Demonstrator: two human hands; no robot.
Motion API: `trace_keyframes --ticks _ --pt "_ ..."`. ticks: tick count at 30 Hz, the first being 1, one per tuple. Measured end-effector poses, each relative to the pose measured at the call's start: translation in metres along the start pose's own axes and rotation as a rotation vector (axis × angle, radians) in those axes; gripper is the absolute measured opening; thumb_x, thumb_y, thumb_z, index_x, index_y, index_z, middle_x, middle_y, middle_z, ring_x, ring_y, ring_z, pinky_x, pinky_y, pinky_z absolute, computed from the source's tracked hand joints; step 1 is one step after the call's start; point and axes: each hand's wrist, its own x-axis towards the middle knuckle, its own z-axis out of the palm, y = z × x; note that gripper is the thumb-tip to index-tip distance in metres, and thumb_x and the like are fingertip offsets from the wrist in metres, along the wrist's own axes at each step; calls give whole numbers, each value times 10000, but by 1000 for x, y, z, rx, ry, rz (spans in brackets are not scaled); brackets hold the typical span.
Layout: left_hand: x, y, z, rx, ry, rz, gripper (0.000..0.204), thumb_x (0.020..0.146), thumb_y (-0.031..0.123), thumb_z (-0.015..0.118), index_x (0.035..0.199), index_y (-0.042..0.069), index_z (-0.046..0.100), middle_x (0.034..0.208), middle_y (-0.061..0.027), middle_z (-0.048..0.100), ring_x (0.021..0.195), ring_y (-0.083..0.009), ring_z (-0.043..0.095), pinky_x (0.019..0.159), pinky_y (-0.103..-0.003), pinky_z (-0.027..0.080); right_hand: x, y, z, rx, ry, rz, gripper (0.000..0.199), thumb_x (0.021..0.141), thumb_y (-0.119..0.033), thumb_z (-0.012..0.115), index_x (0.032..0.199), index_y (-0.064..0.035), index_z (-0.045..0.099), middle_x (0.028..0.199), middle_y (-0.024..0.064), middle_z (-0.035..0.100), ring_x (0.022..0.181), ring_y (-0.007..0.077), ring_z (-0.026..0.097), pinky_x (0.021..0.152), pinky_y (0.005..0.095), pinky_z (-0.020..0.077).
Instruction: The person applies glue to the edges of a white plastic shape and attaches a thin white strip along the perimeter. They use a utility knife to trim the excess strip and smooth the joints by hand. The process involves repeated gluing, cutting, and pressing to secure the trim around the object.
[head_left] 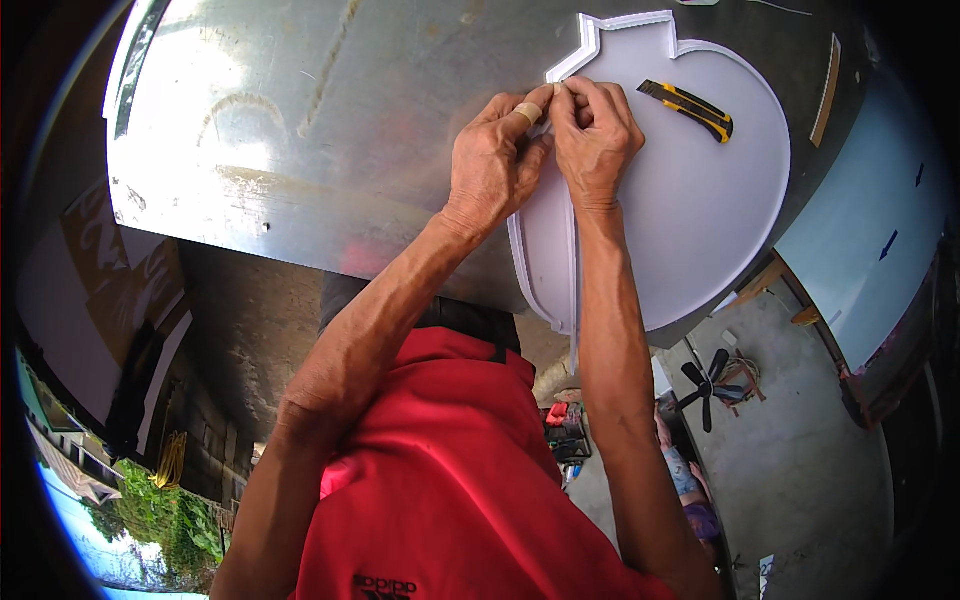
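A white, shallow, rounded panel with a raised rim [690, 230] lies on the metal table, a notched corner at its far side. At its left edge, just below that notch, my hands meet with fingertips almost touching. My left hand [493, 165], a tan bandage [527, 112] round one finger, is closed in a pinch at the rim. My right hand [600, 140] pinches the upper end of a thin white strip [575, 270], which runs down past the panel's near edge. What sits between the fingertips is mostly hidden. A yellow and black utility knife [690, 108] rests on the panel, right of my right hand.
The scuffed metal tabletop [330, 130] stretches left of the panel. A narrow brown strip [826, 90] lies at the right. Beyond it stands a pale blue board [865, 240]. A black-bladed fan [705, 388] is on the concrete floor, and another person's legs [683, 475] show nearby.
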Motion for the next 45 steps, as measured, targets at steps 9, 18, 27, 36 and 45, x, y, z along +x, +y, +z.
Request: trace_keyframes --ticks 9,18,27,36,45 --pt "-1 4 0 52 -12 -15 505 814 -21 681 1308 87 681 1172 -95 692 944 -321 705 789 -393 570 0 10 -4 142 -36 -21 126 886 -10 750 1011 -27 760 895 70 699 742 229 690 649 342 534" --pt "-3 5 9 75 38 50 555 795 -99 645 1324 67 662 1118 -100 665 898 -323 701 745 -393 563 13 19 -15 149 -181 -136 154 928 9 691 1073 -22 731 919 83 684 730 244 673 657 362 536" --pt "-6 5 9 83 30 22 684 700 -133 645 1354 66 650 1114 -94 649 887 -324 695 735 -396 558 43 29 -36 60 -348 -240 348 815 37 794 1139 -65 719 1146 53 618 751 186 680 641 325 578" --pt "-8 6 13 131 56 10 583 859 -94 654 1398 127 634 1108 -89 641 898 -299 681 747 -370 557 73 48 -28 -108 -404 -743 356 800 -27 819 1141 -55 721 1127 43 647 883 194 689 741 320 623" --pt "-7 12 11 95 48 0 721 741 -183 622 1407 95 622 1124 -95 638 921 -307 678 754 -372 555 96 54 -33 -179 -538 -962 426 752 -43 818 1164 -41 711 1093 41 663 847 200 635 686 285 603"
